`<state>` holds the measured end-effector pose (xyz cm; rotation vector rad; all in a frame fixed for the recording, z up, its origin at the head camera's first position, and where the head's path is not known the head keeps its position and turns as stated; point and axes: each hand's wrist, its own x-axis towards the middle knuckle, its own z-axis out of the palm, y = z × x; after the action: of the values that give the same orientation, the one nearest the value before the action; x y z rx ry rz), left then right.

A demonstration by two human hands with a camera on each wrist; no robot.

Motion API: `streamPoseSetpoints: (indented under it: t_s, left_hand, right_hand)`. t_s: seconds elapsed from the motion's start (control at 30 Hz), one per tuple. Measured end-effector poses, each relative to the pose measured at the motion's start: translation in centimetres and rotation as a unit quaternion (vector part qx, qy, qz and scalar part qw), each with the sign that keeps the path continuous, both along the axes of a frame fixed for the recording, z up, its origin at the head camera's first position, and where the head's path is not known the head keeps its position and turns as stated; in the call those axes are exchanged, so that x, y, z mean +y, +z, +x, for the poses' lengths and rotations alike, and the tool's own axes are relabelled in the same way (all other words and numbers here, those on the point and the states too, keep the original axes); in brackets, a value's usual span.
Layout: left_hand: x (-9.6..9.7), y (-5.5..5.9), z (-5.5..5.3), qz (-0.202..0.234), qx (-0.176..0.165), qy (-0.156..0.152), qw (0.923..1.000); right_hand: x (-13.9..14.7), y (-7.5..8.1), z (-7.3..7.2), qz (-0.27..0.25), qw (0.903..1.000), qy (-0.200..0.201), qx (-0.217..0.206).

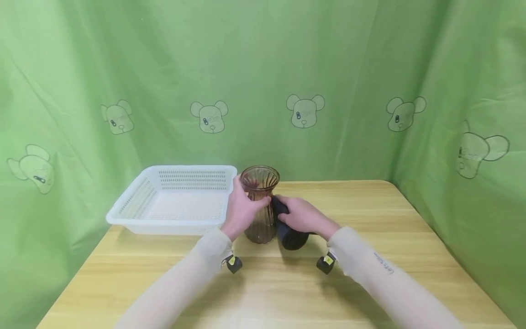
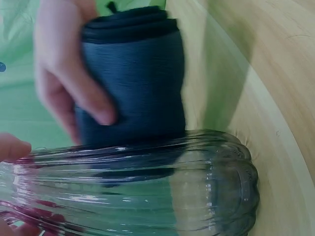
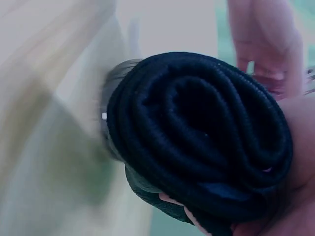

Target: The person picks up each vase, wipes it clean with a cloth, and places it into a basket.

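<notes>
Round the neck of a ribbed, tinted glass vase [image 1: 261, 226] is my left hand [image 1: 241, 206], its thumb across the front. The vase stands roughly upright, flared rim on top. Beside it, my right hand [image 1: 303, 214] grips a rolled dark cloth [image 1: 294, 239] with thumb and fingers. In the left wrist view, the cloth roll [image 2: 138, 93] lies right against the side of the vase [image 2: 211, 184]. The right wrist view looks onto the coiled end of the roll [image 3: 197, 132], which hides most of the vase.
A white plastic basket [image 1: 168, 223] with slotted walls sits on the left of the wooden table [image 1: 370, 256], close by my left hand. Green curtains [image 1: 255, 55] with mouse-like faces hang behind the table and along both sides.
</notes>
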<state>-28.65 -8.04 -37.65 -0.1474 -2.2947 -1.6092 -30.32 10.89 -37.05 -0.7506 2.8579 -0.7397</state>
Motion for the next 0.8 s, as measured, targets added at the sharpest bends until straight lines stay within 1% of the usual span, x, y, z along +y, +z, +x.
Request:
streamPoseSetpoints:
  t_s: [0.1,0.17,0.23,0.3,0.4,0.5,0.6,0.7,0.8]
  left_hand:
    - [0.0,0.1,0.0,-0.009,-0.001,-0.003,1.0]
    - [0.1,0.2,0.0,-0.015,0.001,-0.004,0.9999]
    - [0.2,0.2,-0.1,-0.02,0.01,-0.007,0.9997]
    - [0.3,0.3,-0.2,-0.023,0.019,-0.009,0.9995]
    - [0.5,0.4,-0.3,-0.017,0.022,-0.014,0.9995]
    - [0.7,0.3,-0.2,0.003,0.014,-0.025,0.9996]
    - [0.7,0.1,-0.1,0.024,0.012,-0.036,0.999]
    - [0.6,-0.1,0.1,0.031,0.009,-0.035,0.9989]
    - [0.6,-0.2,0.2,0.039,0.006,-0.032,0.9987]
  right_hand:
    - [0.0,1.8,0.3,-0.016,0.9997,-0.005,0.017]
    - [0.0,2.8,0.4,-0.025,0.9987,-0.005,0.044]
    - [0.0,3.4,0.4,-0.03,0.997,-0.006,0.071]
    - [0.0,3.4,0.4,-0.027,0.9957,-0.005,0.089]
    - [-0.1,2.4,0.3,-0.006,0.9959,-0.002,0.09]
    - [-0.1,0.7,0.3,0.022,0.9971,0.0,0.073]
    - [-0.2,-1.0,0.1,0.045,0.9979,0.002,0.047]
    - [-0.4,-2.5,-0.1,0.069,0.997,0.008,0.035]
    - [-0.4,-3.6,-0.1,0.075,0.9968,0.005,0.026]
